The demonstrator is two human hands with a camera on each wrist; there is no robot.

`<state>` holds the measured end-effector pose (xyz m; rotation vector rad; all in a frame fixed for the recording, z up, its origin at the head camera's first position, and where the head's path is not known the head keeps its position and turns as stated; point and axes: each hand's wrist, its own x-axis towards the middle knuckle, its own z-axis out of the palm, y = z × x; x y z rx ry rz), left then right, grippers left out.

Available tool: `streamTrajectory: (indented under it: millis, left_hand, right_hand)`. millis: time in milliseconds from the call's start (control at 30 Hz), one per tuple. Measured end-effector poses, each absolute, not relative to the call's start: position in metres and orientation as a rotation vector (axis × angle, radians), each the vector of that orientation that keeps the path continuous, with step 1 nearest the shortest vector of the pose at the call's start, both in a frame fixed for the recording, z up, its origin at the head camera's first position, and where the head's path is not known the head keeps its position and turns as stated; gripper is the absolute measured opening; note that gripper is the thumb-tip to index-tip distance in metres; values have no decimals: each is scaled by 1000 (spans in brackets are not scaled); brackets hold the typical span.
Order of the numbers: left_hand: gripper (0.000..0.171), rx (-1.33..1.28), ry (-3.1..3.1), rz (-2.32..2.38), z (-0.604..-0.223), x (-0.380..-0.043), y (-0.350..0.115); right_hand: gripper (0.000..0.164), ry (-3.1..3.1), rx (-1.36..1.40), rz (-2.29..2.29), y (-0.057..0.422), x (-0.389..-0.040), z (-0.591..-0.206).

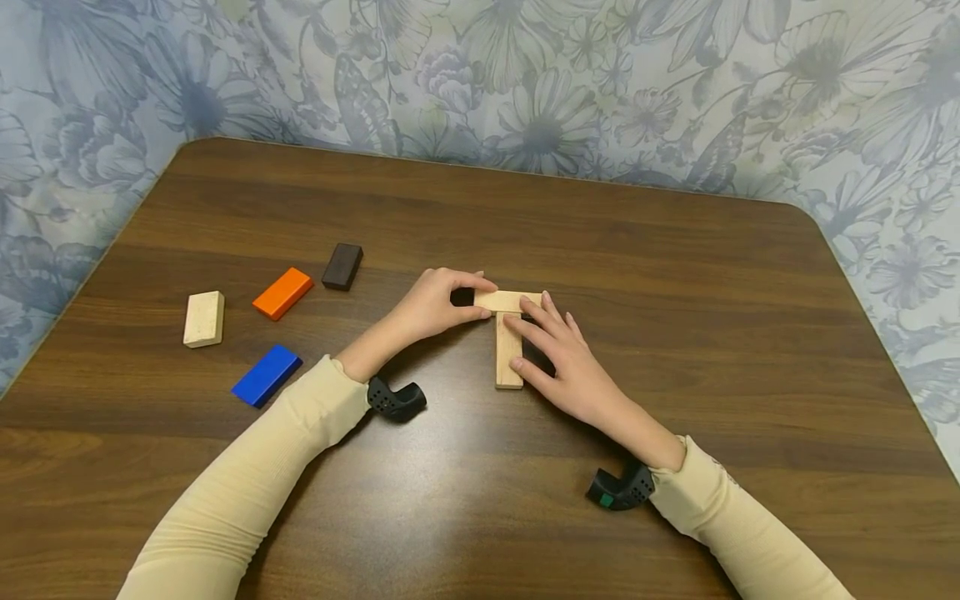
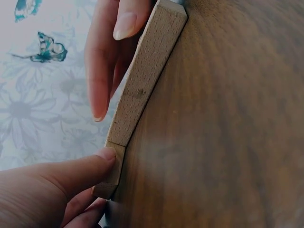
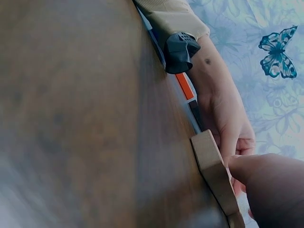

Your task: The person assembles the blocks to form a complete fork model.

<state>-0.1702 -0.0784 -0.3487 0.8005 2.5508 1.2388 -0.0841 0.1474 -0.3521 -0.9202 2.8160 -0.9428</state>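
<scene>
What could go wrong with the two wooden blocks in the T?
The left hand pinches one end of the crosswise block, so a small twist might turn it crooked. The right hand reaches over the lengthwise block, so a bump could slide that out of line.

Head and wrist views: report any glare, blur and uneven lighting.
Head: a pale glare lies on the table, low and central; left wrist: the table looks smeared, the wallpaper washed out pale, but grain on the wooden block is readable; right wrist: the table is dim and blurred, with a pale haze at lower left.
</scene>
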Motion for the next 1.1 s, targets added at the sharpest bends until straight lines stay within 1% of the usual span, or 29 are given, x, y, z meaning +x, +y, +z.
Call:
streamTrajectory:
  millis: [500, 733, 900, 1100]
  left_hand:
    - [38, 830, 2536, 1241, -345, -175, -83]
    - [38, 800, 2565, 1317, -326, -175, -95]
    - [37, 774, 2626, 1367, -301, -169, -119]
    - [36, 632, 2808, 1358, -277, -155, -175]
  right_hand:
    - [50, 2832, -924, -871, 148, -94, -351]
    - [50, 2826, -910, -866, 149, -94, -352]
    - [50, 2832, -919, -873, 150, -95, -354]
    - [50, 2837, -943, -877, 151, -97, -355]
